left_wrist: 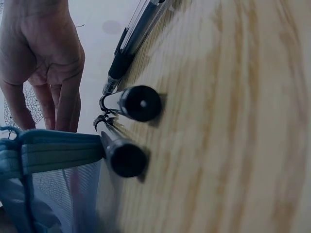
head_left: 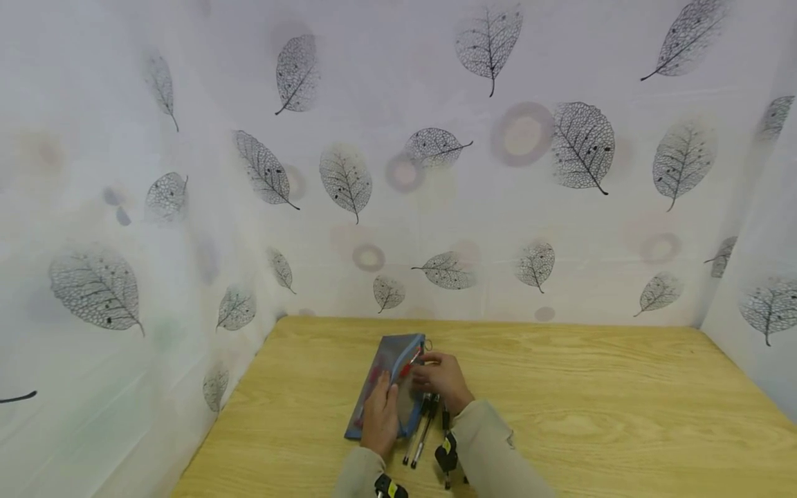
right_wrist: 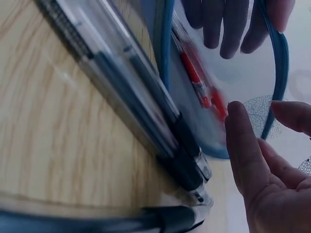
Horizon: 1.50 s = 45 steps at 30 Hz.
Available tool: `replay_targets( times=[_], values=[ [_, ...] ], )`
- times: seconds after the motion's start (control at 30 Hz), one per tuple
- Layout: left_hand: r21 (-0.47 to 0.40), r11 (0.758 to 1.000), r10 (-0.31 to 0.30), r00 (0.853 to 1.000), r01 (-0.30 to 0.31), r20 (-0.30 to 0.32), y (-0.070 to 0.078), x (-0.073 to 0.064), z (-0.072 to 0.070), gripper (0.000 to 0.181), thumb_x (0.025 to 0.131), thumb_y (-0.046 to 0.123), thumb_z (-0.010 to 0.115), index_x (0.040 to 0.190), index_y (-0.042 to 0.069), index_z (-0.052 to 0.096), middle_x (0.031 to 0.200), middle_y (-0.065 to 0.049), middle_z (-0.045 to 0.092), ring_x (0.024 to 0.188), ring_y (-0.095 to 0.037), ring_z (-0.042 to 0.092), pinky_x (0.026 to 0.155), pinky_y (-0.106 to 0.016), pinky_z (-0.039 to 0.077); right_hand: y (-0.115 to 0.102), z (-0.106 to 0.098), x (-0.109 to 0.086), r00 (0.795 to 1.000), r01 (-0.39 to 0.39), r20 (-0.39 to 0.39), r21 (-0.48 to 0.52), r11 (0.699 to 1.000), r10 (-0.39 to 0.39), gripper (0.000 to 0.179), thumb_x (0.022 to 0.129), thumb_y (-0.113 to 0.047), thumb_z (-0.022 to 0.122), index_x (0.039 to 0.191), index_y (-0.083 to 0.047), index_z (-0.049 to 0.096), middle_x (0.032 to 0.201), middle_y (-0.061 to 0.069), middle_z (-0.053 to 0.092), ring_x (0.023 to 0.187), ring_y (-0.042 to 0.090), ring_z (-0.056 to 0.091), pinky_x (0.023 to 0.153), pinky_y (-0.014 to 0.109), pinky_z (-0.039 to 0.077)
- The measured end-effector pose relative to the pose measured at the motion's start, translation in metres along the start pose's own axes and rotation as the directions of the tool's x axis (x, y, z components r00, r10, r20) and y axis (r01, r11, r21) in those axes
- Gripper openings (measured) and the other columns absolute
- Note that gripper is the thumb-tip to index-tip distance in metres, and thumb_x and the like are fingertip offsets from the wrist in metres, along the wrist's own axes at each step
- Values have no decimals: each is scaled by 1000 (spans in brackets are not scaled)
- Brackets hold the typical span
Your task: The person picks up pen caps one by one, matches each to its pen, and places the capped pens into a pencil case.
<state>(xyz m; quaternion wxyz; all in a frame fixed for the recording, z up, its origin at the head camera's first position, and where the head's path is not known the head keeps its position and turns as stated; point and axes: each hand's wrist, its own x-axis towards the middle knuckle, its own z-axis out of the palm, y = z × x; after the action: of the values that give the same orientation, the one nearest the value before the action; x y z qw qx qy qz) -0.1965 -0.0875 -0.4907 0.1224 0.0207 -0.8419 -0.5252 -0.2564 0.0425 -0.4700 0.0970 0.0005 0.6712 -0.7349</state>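
Note:
A blue-edged mesh pencil case (head_left: pixel 367 394) lies slanted on the table, its zipped side gaping. My left hand (head_left: pixel 381 415) holds its wall, the fingers seen through the mesh and the thumb at the blue edge in the right wrist view. Inside the case lie red pens (right_wrist: pixel 194 77), one blurred. My right hand (right_wrist: pixel 265 179) is at the opening, index fingertip right by a red pen's end, the thumb spread apart from it. In the left wrist view the right hand (left_wrist: pixel 43 63) reaches down behind the zip edge (left_wrist: pixel 63 150).
Black-capped pens (head_left: pixel 423 432) lie on the wooden table (head_left: pixel 591 415) close along the case's right side. Another black pen (head_left: pixel 445 422) lies under the right forearm. A leaf-printed white sheet (head_left: pixel 498 228) stands behind the table and along its sides.

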Motion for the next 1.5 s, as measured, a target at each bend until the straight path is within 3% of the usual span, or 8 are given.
replay_targets(
  times=[0.13, 0.4, 0.63, 0.8, 0.93, 1.17, 1.3, 1.5],
  values=[
    [2, 1000, 6, 1000, -6, -3, 0, 0, 1, 43, 103, 12, 41, 138, -13, 41, 144, -28, 39, 136, -42, 33, 111, -56, 26, -2, -3, -1, 1000, 8, 17, -3, 1000, -8, 42, 88, 4, 59, 125, 20, 46, 110, 33, 58, 87, 34, 68, 77, 45, 58],
    [-11, 1000, -5, 1000, 5, 3, 2, 0, 1, 44, 103, 13, 41, 138, -13, 41, 144, -28, 39, 137, -42, 32, 112, -56, 25, 2, -15, -3, 1000, 17, 23, -15, 1000, -16, 41, 89, 4, 60, 126, 18, 48, 105, 29, 61, 80, 29, 68, 77, 46, 58],
    [-25, 1000, 1, 1000, -1, -8, -1, 0, 2, 43, 102, 11, 42, 138, -14, 41, 144, -28, 39, 137, -43, 31, 112, -57, 24, 0, -35, -15, 996, 84, 35, -38, 996, -82, 42, 89, -2, 60, 122, 20, 49, 98, 25, 61, 66, 24, 66, 63, 40, 60],
    [-35, 999, 17, 1000, -17, -4, -2, -1, 2, 43, 102, 9, 41, 138, -15, 39, 145, -29, 38, 137, -44, 30, 112, -57, 24, 7, -52, -22, 1000, 29, 7, -94, 995, -29, 41, 91, -7, 60, 124, 15, 51, 103, 27, 62, 56, 20, 61, 55, 38, 58],
    [-33, 999, 25, 1000, -25, -7, -1, -2, 2, 43, 102, 10, 41, 138, -15, 40, 144, -29, 38, 137, -44, 31, 112, -57, 24, 11, -62, -27, 999, 2, -46, -159, 987, -10, 38, 91, -6, 61, 122, 14, 54, 95, 23, 66, 48, 16, 55, 47, 33, 52],
    [-24, 1000, 8, 1000, -9, -9, 0, -1, 2, 44, 103, 12, 41, 138, -14, 40, 144, -28, 39, 137, -43, 31, 112, -57, 24, 12, -73, -37, 991, -95, -112, -184, 978, 75, 38, 86, -8, 67, 116, 13, 57, 81, 13, 65, 46, 14, 53, 43, 26, 46],
    [-22, 1000, -3, 1000, 3, -16, -1, 0, 3, 43, 102, 11, 42, 138, -13, 41, 144, -27, 39, 137, -43, 32, 112, -56, 24, 14, -74, -40, 987, -135, -109, -185, 974, 116, 40, 86, -10, 70, 116, 12, 57, 74, 10, 62, 44, 13, 52, 41, 25, 44],
    [-20, 1000, 1, 1000, -2, -19, -1, 0, 4, 43, 102, 11, 42, 138, -13, 42, 144, -28, 40, 136, -43, 32, 112, -56, 24, 18, -76, -43, 991, -119, -89, -242, 963, 100, 37, 84, -7, 69, 113, 13, 57, 72, 11, 62, 44, 12, 53, 41, 24, 45]
  ],
)
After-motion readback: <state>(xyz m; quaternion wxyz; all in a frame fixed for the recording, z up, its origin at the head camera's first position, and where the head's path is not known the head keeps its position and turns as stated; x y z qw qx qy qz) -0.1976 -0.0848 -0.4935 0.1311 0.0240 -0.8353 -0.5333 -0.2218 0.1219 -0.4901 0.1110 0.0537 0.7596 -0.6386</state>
